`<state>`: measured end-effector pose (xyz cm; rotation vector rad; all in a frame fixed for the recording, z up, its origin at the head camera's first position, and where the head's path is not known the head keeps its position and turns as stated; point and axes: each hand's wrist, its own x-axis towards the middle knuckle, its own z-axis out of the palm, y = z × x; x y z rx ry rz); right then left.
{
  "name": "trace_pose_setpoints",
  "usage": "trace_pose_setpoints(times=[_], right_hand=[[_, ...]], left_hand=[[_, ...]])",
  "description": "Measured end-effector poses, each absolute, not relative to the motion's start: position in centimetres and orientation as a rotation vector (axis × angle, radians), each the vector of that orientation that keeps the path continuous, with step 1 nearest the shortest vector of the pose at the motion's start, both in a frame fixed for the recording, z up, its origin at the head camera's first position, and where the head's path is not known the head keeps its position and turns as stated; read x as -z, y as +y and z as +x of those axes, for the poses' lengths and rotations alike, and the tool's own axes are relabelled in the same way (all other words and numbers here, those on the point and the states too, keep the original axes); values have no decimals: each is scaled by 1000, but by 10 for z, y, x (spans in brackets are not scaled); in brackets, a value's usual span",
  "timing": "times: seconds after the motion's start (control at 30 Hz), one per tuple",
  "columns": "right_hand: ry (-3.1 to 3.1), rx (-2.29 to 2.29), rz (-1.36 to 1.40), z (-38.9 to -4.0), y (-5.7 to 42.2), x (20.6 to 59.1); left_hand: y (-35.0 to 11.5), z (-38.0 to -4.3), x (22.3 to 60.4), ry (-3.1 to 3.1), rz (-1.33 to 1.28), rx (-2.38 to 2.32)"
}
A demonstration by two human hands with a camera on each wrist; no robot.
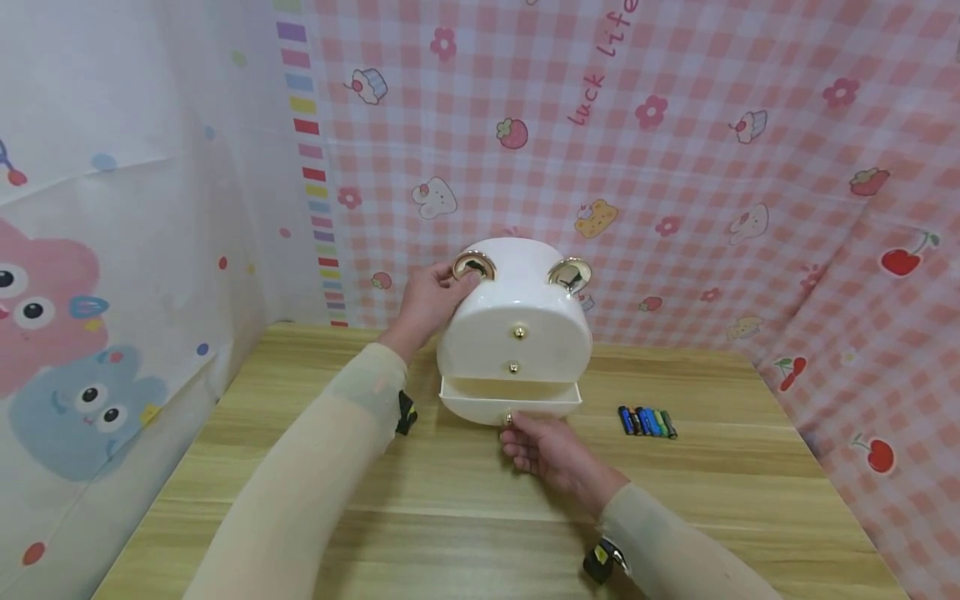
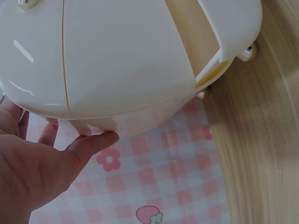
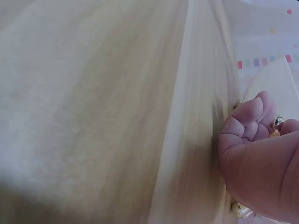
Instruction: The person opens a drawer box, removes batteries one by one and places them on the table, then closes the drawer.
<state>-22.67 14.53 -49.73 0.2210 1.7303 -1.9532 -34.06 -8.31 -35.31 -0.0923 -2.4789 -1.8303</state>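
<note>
A white drawer box [image 1: 555,333] with gold ears and round gold knobs stands on the table, its bottom drawer [image 1: 465,408] partly pulled out. At its upper left, my left hand [image 1: 435,296] holds the box by the ear [image 1: 474,263], thumb over the ear's front. The left wrist view has this hand's fingers [image 2: 100,141] against the side of the box. Below the front, my right hand [image 1: 551,450] pinches the knob [image 1: 508,417] of the bottom drawer. The right wrist view shows its other fingers [image 3: 247,112] curled, close over the tabletop.
Several small batteries [image 1: 647,422] lie in a row to the right of the box. Behind the wooden table [image 1: 450,533] hangs a pink checked cloth [image 1: 675,183]. A white cloth with cartoon figures [image 1: 150,250] covers the left side.
</note>
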Motion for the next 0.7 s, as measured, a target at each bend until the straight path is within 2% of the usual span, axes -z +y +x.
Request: trace_pose_setpoints(times=[0.7], right_hand=[[1749, 1991, 255, -242, 141, 496]], left_hand=[[-81, -339, 350, -2478, -58, 1843]])
